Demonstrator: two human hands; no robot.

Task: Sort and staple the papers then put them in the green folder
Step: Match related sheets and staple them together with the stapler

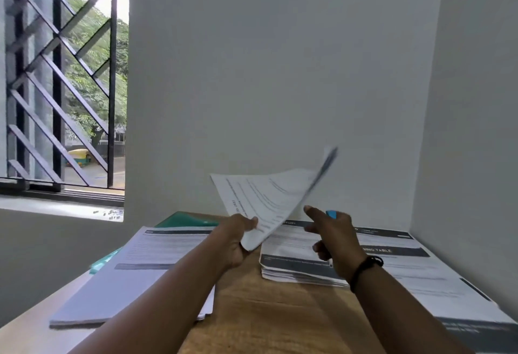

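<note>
Gripped in the left hand [238, 238]: a thin set of papers [269, 199], pinched at its near lower corner between thumb and curled fingers, lifted off the table and fanning up to the right, far edge blurred. Just right of it, the right hand [333, 238], index finger extended toward the lifted sheets, other fingers curled round a small object with a blue tip [331, 214]; most of that object hidden, impossible to say what it is. Black band [367, 268] on the right wrist. Directly beneath both hands, a thick stack of printed sheets [297, 264] on the wooden table [266, 311], more printed pages [420, 278] spread to its right up to the wall. Left of the hands, another flat pile of papers [145, 275], lying over the green folder [190, 220], which shows at the pile's far end and left edge. Far left, a barred window [61, 73].
</note>
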